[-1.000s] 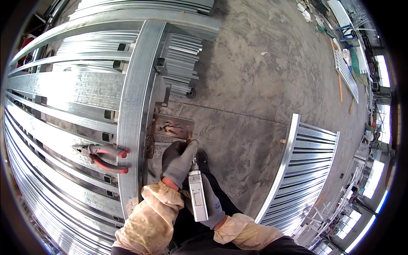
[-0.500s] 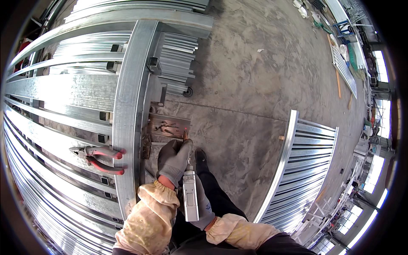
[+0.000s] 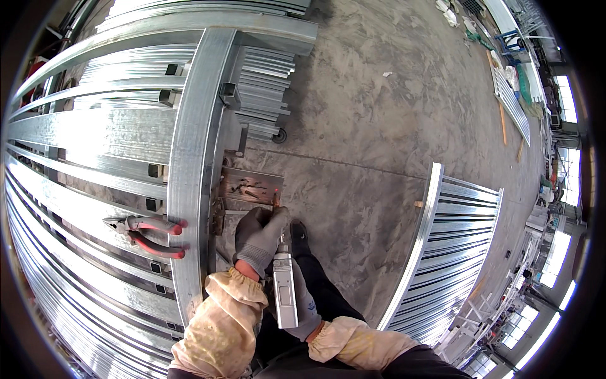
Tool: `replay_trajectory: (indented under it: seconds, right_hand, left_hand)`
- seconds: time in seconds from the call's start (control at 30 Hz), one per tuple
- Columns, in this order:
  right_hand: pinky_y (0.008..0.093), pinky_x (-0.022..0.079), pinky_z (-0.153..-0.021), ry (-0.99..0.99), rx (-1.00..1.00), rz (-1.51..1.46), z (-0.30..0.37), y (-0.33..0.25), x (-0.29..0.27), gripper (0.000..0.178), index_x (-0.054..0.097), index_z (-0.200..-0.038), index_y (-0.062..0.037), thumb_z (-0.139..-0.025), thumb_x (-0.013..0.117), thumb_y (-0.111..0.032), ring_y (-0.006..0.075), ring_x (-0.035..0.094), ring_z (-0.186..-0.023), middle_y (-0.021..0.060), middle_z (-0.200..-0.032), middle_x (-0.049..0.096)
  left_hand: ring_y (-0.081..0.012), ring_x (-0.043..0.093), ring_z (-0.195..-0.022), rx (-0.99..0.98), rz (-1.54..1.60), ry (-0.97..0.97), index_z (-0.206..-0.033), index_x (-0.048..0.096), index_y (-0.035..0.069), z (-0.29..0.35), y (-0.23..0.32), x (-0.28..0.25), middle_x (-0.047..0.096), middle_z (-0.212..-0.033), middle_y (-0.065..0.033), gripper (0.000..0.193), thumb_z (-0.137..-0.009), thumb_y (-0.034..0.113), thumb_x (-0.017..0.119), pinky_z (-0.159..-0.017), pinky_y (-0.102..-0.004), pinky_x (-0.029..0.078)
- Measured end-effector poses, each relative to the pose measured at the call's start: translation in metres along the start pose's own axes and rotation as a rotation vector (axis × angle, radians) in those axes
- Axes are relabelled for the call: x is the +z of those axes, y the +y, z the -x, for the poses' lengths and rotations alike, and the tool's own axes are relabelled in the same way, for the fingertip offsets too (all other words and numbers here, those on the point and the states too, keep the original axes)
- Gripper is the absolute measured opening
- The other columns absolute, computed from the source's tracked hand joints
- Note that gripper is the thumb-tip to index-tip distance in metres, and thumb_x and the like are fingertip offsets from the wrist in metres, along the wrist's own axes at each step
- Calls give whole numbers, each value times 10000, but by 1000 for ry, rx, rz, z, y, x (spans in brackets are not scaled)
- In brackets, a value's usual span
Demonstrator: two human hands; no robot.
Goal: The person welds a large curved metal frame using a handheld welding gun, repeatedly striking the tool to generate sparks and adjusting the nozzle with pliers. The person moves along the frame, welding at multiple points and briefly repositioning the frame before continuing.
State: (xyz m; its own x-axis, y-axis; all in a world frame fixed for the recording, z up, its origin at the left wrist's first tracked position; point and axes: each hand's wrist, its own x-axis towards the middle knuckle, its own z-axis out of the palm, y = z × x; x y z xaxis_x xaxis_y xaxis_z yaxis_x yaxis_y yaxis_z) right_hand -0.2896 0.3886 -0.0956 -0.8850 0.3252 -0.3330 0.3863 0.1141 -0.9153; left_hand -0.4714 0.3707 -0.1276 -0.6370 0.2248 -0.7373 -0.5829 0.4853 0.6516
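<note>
A silver handheld laser welding gun (image 3: 285,294) is between my gloved hands, its slim copper tip pointing away from me beside a small red light spot. My left hand (image 3: 260,234) closes around the front, near the tip. Behind it, my right hand (image 3: 305,306) wraps the gun's body from the right, its fingers partly hidden by the body. Just beyond the tip lies a brownish metal plate (image 3: 273,182) bearing several small dark pieces. Red-handled pliers (image 3: 158,225) rest on the galvanized metal frame (image 3: 189,151) to my left.
More metal tubes (image 3: 262,95) are stacked beyond the frame, near a caster wheel (image 3: 279,136). A slatted metal panel (image 3: 457,234) lies on the concrete floor (image 3: 360,107) at my right. My dark shoe (image 3: 299,232) is just right of my left hand.
The gun's body has shifted very slightly to the right, along with my hands. Both keep their hold, and the pliers lie where they were.
</note>
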Motion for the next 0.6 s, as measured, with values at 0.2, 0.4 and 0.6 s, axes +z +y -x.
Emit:
replay_trajectory:
  seconds: [0.2, 0.4, 0.6]
  right_hand:
    - [327, 484, -1031, -3, -17, 25, -3, -2, 0, 670, 271, -1551, -23, -971, 598, -93, 240, 588, -1211, 136, -1356, 553]
    - [359, 468, -1077, -36, 0, 107, -1, 3, -2, 882, 228, -1557, 24, -875, 759, -155, 266, 573, -1237, 154, -1389, 520]
    - [351, 476, -1068, -37, 43, -40, 6, 13, 5, 830, 232, -1566, -2, -902, 715, -127, 249, 575, -1233, 137, -1386, 526]
  left_hand:
    - [-133, 621, -663, -24, 23, 12, -866, 691, -34, -1, 0, -1, 695, -744, -83, 419, -827, 369, 801, -631, -317, 499]
    - [-139, 622, -660, -34, 58, 1, -853, 686, -34, -3, -5, -2, 695, -740, -88, 433, -802, 374, 824, -630, -315, 500]
    - [-167, 642, -674, -9, 97, 0, -870, 692, -41, -2, -4, -1, 701, -747, -111, 412, -867, 364, 764, -658, -331, 509]
